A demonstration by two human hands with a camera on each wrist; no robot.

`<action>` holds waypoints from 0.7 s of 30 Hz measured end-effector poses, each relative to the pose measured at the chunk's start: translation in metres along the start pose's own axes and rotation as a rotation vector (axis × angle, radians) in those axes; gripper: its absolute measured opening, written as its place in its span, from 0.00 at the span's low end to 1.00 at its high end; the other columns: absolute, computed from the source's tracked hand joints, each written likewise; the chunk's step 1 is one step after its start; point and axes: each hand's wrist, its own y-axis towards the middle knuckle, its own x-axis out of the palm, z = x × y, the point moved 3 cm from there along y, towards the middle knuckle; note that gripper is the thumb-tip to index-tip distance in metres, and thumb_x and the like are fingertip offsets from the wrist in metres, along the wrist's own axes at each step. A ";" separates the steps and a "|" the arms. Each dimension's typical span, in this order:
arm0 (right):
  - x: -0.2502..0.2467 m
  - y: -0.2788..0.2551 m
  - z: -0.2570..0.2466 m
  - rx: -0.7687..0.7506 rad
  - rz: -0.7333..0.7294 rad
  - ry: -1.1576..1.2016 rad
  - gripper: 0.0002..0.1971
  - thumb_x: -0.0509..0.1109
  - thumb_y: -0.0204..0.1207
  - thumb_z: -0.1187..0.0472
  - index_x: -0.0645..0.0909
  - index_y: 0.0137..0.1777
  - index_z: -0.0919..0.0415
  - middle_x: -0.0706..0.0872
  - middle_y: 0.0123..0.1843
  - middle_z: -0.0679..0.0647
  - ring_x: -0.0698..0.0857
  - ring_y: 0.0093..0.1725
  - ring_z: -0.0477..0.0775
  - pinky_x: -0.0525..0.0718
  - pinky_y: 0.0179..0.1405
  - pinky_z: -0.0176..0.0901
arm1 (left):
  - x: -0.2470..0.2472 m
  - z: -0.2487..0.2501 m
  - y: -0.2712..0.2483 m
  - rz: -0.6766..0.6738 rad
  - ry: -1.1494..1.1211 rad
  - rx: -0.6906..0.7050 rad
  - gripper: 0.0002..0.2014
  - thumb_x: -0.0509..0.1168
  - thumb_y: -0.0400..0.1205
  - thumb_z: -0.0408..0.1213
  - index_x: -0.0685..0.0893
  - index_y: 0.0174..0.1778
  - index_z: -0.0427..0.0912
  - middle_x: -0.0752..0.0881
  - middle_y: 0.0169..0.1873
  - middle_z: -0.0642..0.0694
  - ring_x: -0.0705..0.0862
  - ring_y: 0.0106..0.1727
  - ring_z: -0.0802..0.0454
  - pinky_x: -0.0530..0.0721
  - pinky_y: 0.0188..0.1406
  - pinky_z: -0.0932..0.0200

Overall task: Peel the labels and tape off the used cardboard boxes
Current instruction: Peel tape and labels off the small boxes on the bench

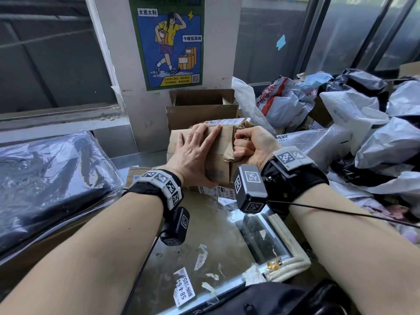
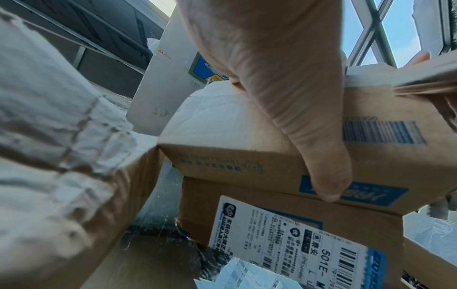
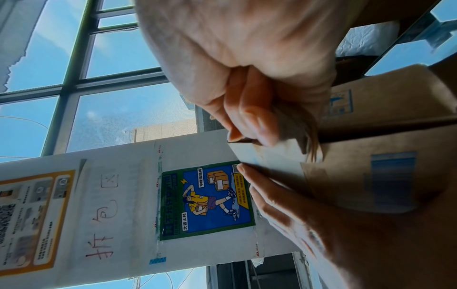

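A small brown cardboard box (image 1: 223, 138) sits on top of a flatter box (image 2: 247, 211) that carries a white shipping label (image 2: 284, 240). My left hand (image 1: 195, 148) lies flat on the small box's top with straight fingers, and its thumb (image 2: 309, 127) presses down the near face. My right hand (image 1: 250, 144) is curled at the box's right side and pinches a torn brown strip of tape (image 3: 291, 125) pulled up from the seam. A white label (image 1: 223, 121) still sticks along the box's far top edge. A printed barcode (image 2: 383, 133) shows on the near face.
An open cardboard box (image 1: 200, 108) stands behind, against a pillar with a poster (image 1: 168, 42). Grey plastic mailer bags (image 1: 363, 123) pile up on the right. A black plastic-wrapped bundle (image 1: 45, 178) lies at the left. Peeled label scraps (image 1: 184, 285) litter the metal table (image 1: 204, 223).
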 end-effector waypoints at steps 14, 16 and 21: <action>0.000 -0.003 -0.002 0.021 -0.058 -0.207 0.18 0.52 0.84 0.64 0.67 0.30 0.60 0.58 0.12 0.46 0.56 0.10 0.42 0.60 0.09 0.29 | 0.005 -0.008 -0.004 0.038 -0.041 0.012 0.70 0.78 0.54 0.66 0.36 0.81 0.56 0.52 0.81 0.40 0.46 0.83 0.36 0.66 0.67 0.21; -0.001 -0.004 -0.003 0.027 -0.058 -0.240 0.18 0.52 0.84 0.64 0.67 0.30 0.60 0.58 0.12 0.46 0.56 0.10 0.42 0.60 0.09 0.29 | 0.005 -0.007 -0.005 0.038 -0.038 0.013 0.70 0.78 0.53 0.65 0.36 0.81 0.56 0.52 0.81 0.41 0.46 0.83 0.36 0.66 0.67 0.21; -0.006 -0.008 -0.005 0.045 -0.033 -0.306 0.18 0.52 0.84 0.63 0.67 0.30 0.59 0.59 0.13 0.46 0.56 0.11 0.42 0.59 0.09 0.30 | 0.004 -0.003 -0.005 0.008 -0.029 0.024 0.70 0.80 0.55 0.63 0.34 0.80 0.59 0.49 0.81 0.42 0.42 0.83 0.37 0.62 0.70 0.20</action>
